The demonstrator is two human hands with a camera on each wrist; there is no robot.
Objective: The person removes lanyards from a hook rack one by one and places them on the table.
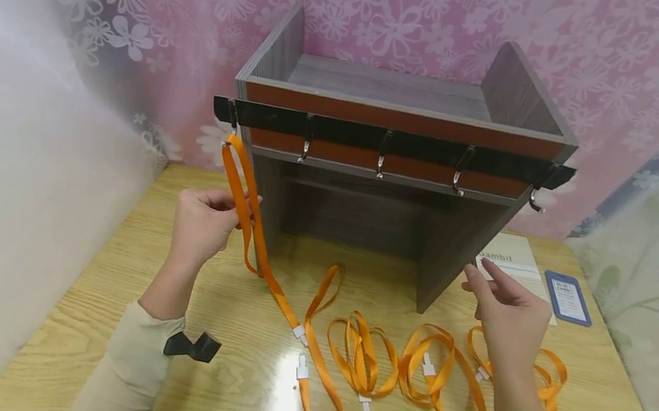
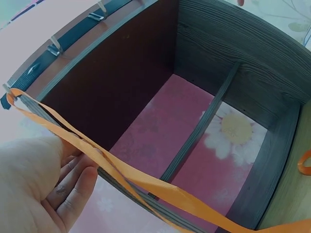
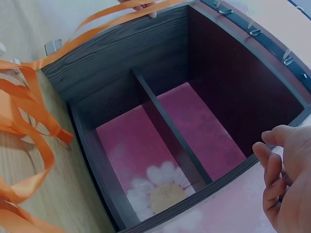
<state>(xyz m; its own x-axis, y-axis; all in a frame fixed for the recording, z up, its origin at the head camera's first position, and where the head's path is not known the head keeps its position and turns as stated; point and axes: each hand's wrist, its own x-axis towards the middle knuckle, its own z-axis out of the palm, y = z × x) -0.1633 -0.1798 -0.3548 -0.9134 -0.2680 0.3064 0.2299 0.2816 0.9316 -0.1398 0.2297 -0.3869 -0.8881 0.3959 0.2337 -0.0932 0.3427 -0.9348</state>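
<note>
An orange lanyard [image 1: 268, 274] hangs by its loop from the leftmost hook [image 1: 232, 127] of a black rail. Its lower end, with a white clip [image 1: 300, 333], slants down to the table. My left hand [image 1: 205, 226] is at the hanging strap below the hook, the fingers bent round it at the cabinet's left side. In the left wrist view the strap crosses the fingertips [image 2: 87, 177]. Beside the cabinet's right panel my right hand [image 1: 508, 310] is raised with loosely bent fingers, holding nothing. The grey wooden cabinet [image 1: 464, 247] stands between the hands.
The black rail [image 1: 347, 130] runs across the cabinet front and carries several metal hooks. Several looped orange lanyards [image 1: 367, 360] lie on the wooden table [image 1: 96, 313] in front. A printed sheet [image 1: 514, 251] and a blue card holder [image 1: 568, 298] are at the right.
</note>
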